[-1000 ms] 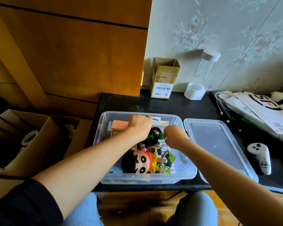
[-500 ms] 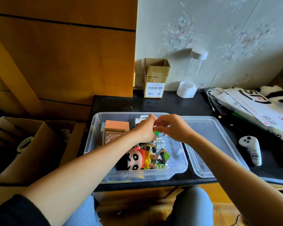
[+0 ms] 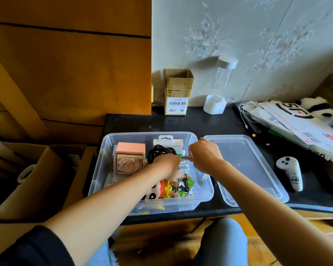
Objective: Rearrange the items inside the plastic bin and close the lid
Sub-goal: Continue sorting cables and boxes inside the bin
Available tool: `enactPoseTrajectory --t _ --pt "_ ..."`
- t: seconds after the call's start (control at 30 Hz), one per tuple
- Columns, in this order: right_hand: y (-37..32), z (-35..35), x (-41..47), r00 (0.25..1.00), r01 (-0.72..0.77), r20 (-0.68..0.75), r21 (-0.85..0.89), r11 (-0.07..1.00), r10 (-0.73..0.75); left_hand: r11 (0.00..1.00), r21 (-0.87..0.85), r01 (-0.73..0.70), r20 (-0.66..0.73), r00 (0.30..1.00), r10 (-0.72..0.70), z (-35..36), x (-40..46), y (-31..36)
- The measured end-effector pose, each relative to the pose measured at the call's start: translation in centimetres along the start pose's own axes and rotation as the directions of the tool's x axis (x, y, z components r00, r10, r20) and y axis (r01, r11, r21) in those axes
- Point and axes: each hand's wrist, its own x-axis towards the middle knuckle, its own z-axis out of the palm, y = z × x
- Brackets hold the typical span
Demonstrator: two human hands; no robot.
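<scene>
Over clear plastic bin (image 3: pixel 108 166): left hand (image 3: pixel 166 165) and right hand (image 3: pixel 205 155) both pinching one thin printed tube (image 3: pixel 186 157) between fingertips.

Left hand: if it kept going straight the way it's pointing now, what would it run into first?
Probably the right hand. The left hand points across the bin toward it, both close on a small printed item. Depth between them is unclear.

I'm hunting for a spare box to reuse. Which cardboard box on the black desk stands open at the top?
The small brown cardboard box with the barcode label, upright against the wall behind the clear plastic bin, flaps open.
</scene>
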Motion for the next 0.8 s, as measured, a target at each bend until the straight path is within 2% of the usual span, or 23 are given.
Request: enactPoseTrajectory --t 0.17,0.33,0.5,0.63,0.8 --pt "-0.4 0.1 0.3 1.000 -0.015 -0.009 -0.052 0.999 0.014 0.993 -0.077 -0.088 0.148 0.984 0.098 1.2 0.6 0.9" --pt "-1.0 0.5 0.2 0.998 0.058 0.038 -0.139 0.989 -0.053 0.996 0.009 -0.087 0.249 0.965 0.082 0.7 1.5 1.7" --pt "-1.3 1.2 0.8 0.992 0.125 0.067 -0.260 0.958 -0.111 1.000 -0.009 -0.017 0.175 0.984 0.018 1.0 1.0 1.1" --pt "-1.9 2.4 1.7 0.975 0.206 0.148 -0.336 0.919 -0.164 0.998 0.025 0.050 0.095 0.994 -0.052 0.6 0.5 -0.4" --pt "-2.4 3.7 2.7 0.963 0.239 0.208 -0.356 0.904 -0.172 0.995 0.023 0.098 0.020 0.995 -0.098 -0.1 -0.2 -2.2"
